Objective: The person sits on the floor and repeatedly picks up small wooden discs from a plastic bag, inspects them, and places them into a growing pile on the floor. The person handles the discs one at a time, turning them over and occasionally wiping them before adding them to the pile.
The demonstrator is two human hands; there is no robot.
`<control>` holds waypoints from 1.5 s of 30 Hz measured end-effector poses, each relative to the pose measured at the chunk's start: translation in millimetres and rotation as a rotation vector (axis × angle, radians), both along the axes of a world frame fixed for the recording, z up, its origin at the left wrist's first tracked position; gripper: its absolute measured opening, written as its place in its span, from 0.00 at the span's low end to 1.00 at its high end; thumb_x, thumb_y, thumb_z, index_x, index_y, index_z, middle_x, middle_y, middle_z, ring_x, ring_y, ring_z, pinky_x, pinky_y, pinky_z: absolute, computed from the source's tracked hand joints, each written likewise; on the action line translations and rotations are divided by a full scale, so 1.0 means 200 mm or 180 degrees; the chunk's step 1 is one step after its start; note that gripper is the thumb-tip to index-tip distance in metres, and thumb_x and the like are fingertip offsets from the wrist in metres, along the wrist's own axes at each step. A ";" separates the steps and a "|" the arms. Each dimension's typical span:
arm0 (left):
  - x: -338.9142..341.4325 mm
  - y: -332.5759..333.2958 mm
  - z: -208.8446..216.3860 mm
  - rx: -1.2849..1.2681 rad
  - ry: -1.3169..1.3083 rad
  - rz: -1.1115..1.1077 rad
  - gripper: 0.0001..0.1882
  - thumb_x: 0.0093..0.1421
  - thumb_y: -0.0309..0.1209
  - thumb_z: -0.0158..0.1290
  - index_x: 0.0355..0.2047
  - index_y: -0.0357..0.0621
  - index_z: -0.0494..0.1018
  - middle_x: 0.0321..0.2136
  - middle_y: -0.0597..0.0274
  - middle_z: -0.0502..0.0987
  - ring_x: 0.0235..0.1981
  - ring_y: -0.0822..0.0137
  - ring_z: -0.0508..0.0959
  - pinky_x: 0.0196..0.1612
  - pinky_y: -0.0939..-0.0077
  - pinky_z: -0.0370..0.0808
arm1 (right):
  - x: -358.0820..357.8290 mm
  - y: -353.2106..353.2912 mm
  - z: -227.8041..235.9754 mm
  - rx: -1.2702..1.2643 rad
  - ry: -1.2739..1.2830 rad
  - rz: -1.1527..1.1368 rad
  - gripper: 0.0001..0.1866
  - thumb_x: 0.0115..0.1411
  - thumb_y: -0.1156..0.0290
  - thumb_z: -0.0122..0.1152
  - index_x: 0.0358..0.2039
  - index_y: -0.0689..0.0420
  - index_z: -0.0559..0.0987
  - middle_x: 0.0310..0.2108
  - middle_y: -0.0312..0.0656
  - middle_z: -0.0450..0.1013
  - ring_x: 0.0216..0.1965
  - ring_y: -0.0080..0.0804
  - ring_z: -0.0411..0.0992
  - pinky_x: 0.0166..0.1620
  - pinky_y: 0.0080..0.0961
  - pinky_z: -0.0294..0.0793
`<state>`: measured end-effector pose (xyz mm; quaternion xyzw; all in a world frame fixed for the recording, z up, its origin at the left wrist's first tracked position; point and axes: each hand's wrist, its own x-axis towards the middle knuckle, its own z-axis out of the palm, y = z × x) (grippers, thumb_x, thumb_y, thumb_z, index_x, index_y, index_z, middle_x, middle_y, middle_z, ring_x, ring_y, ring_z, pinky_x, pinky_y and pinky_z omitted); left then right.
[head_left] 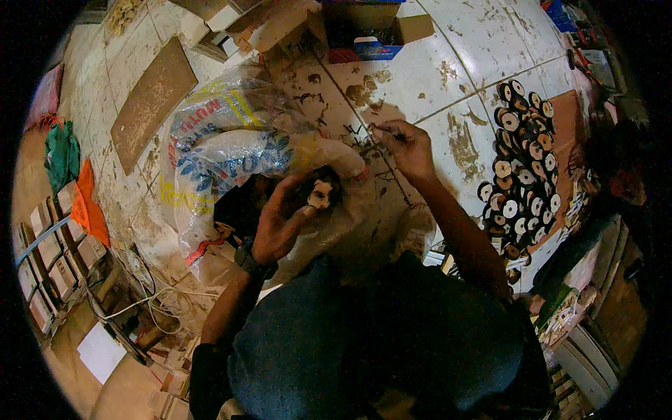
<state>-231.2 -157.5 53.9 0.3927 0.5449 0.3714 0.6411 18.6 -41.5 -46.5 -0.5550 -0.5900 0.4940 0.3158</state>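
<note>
My left hand is closed around a small dark-edged piece with a pale, wood-like face, held over the mouth of a printed woven plastic sack. My fingers cover part of its edge. Farther out and to the right, my right hand has thumb and forefinger pinched together just above the tiled floor. Whatever sits between those fingertips is too small to make out. Beside them, several thin dark bits resembling screws are scattered on the tiles.
Many dark-rimmed discs with pale faces are heaped at the right, partly against a brown board. An open blue box and cardboard boxes stand at the far side. A flat brown panel lies left, with pale cables nearer.
</note>
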 end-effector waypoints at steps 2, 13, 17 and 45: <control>0.08 0.06 0.00 -0.0036 -0.0566 0.0153 0.30 0.58 0.22 0.53 0.60 0.37 0.58 0.58 0.53 0.64 0.59 0.60 0.65 0.62 0.66 0.61 | 0.04 -0.07 0.15 -0.0829 0.0640 -0.0200 0.10 0.60 0.75 0.60 0.41 0.63 0.78 0.33 0.39 0.77 0.32 0.20 0.73 0.36 0.21 0.74; 0.27 0.22 -0.01 0.0557 -0.0433 -0.0276 0.31 0.56 0.14 0.51 0.60 0.38 0.59 0.57 0.55 0.65 0.58 0.64 0.67 0.60 0.69 0.65 | 0.02 -0.24 0.52 -0.1042 0.1310 0.0227 0.09 0.60 0.75 0.60 0.40 0.65 0.78 0.34 0.37 0.77 0.34 0.19 0.72 0.40 0.18 0.73; 0.28 0.22 -0.02 0.0624 -0.0214 -0.0385 0.31 0.56 0.14 0.51 0.60 0.39 0.60 0.56 0.56 0.66 0.57 0.64 0.68 0.58 0.69 0.67 | 0.03 -0.23 0.54 -0.1147 0.0889 0.0123 0.08 0.60 0.75 0.60 0.39 0.64 0.79 0.33 0.37 0.77 0.34 0.19 0.72 0.41 0.18 0.72; 0.61 0.38 0.01 0.1852 0.1261 -0.0429 0.37 0.43 0.32 0.68 0.54 0.43 0.65 0.45 0.48 0.73 0.47 0.51 0.74 0.50 0.64 0.72 | 0.20 -0.32 0.23 -0.2235 0.3729 -0.1044 0.18 0.61 0.74 0.57 0.51 0.62 0.71 0.48 0.44 0.73 0.45 0.35 0.74 0.51 0.31 0.75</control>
